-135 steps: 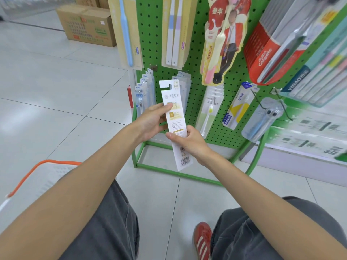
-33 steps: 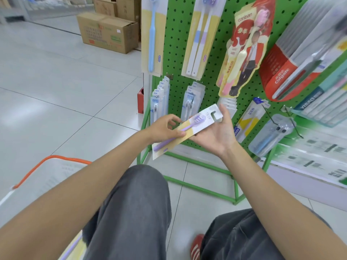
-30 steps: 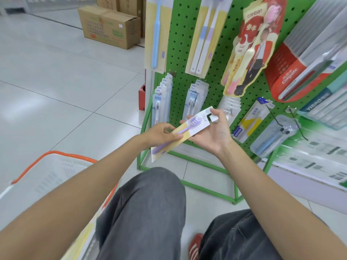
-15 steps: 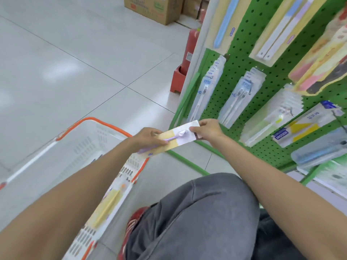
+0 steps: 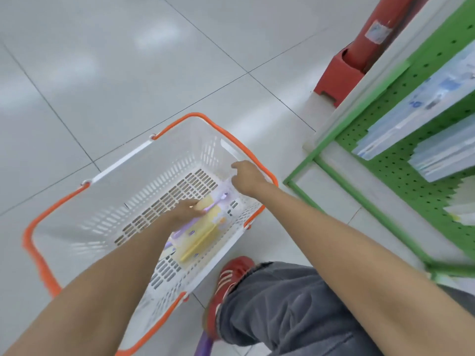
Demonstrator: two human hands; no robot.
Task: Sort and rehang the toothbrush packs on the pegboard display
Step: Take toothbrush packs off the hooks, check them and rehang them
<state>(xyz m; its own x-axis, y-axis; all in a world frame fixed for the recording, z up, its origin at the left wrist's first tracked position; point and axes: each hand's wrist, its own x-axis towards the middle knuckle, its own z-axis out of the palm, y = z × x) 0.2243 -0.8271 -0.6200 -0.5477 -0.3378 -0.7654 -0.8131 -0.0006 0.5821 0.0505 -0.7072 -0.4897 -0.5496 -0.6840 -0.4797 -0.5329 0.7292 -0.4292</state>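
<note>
My left hand (image 5: 186,211) is down inside the white shopping basket (image 5: 144,160) and grips the purple toothbrush pack (image 5: 218,200) by its lower part. The pack lies low over other packs on the basket floor, among them a yellow toothbrush pack (image 5: 198,242). My right hand (image 5: 246,176) hovers over the basket's right side, just past the pack's top end, fingers loosely curled and holding nothing. The green pegboard display (image 5: 401,173) stands at the right with blue-white toothbrush packs (image 5: 421,104) hanging on it.
The basket has an orange rim and handles and sits on the grey tiled floor. A red fire extinguisher in its red stand (image 5: 359,55) is beside the display's white post. My red shoe (image 5: 231,276) and grey trouser leg are just right of the basket.
My view swung down from the pegboard to the basket. Both hands carried the purple pack down into the basket, and my right hand has let go of its top end.
</note>
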